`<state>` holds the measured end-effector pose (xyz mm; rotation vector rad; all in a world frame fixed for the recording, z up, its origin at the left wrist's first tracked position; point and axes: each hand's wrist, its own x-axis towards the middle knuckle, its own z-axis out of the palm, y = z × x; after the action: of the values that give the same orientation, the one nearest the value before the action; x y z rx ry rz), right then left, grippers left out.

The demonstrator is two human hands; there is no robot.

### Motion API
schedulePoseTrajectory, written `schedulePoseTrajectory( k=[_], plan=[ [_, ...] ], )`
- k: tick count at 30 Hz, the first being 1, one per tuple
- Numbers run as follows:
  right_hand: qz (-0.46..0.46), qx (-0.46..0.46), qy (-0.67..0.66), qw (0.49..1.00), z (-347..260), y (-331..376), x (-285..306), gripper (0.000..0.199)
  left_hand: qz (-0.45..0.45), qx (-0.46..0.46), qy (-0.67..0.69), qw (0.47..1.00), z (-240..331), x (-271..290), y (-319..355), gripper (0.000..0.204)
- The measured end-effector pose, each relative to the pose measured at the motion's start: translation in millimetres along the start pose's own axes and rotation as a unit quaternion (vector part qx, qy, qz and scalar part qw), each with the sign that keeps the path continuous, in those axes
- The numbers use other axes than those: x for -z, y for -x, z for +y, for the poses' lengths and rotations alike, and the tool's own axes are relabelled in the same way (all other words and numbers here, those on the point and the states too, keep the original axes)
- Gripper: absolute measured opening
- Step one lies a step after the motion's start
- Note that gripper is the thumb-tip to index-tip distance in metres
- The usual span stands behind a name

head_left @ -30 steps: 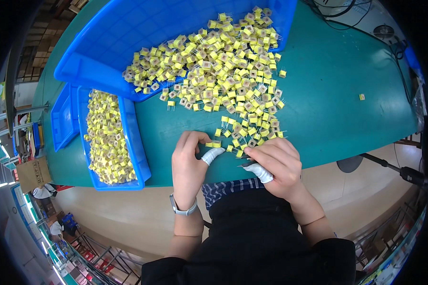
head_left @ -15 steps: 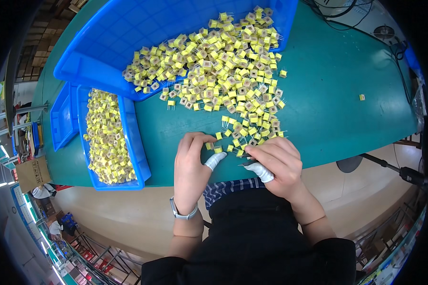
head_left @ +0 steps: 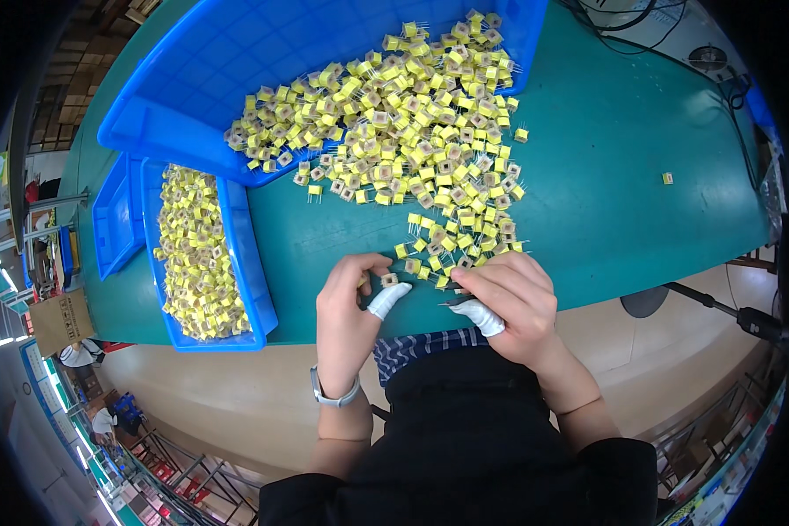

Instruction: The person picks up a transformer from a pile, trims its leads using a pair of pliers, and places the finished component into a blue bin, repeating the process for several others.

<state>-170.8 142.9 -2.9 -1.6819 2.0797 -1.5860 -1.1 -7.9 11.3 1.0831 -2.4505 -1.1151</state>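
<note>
- The left hand (head_left: 346,307) rests at the near edge of the teal-green flat work table (head_left: 605,202), fingers curled, with a white cot on the thumb; thumb and forefinger are pinched together on one small yellow square component with thin metal pins (head_left: 388,280).
- The right hand (head_left: 508,298) lies just to the right of that pinch, palm down, also with a white cot on the thumb; its fingers are drawn together over the table edge, and something dark shows under them, but whether they clamp anything cannot be told.
- Directly beyond the pinch, away from the person, a loose spill of the same yellow pinned components (head_left: 412,140) spreads over the table, its nearest pieces touching the right hand's fingertips.
- Farther beyond, the spill runs up into a large blue plastic tray (head_left: 263,61) tipped toward the hands.
- Well to the left of the pinch stands a narrow blue plastic bin (head_left: 247,263) filled with more yellow components, and another small blue bin (head_left: 114,215) sits just beside it, farther left.
- Far to the right of the grip, one stray yellow component (head_left: 667,178) lies alone on the table.
- A silver wristwatch (head_left: 333,394) circles the left wrist, nearer the person than the pinch.
</note>
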Motion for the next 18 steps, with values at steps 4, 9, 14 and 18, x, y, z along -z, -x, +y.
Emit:
schedulePoseTrajectory(
  k=[4,9,14,18],
  plan=[
    [-0.004,-0.001,-0.001,1.0,1,1,-1,0.034,-0.032,0.027,0.21,0.977,-5,0,6,0.035],
    [-0.034,0.003,-0.003,0.999,-1,3,-2,0.037,-0.118,0.086,0.413,0.899,-8,-1,12,0.046],
    [-0.05,0.009,-0.003,0.999,-1,2,-2,0.04,-0.093,0.041,0.426,0.899,-2,-7,12,0.049],
    [-0.063,0.012,0.002,0.998,-1,0,-1,0.042,-0.074,0.008,0.4,0.913,-2,-6,10,0.047]
  ],
)
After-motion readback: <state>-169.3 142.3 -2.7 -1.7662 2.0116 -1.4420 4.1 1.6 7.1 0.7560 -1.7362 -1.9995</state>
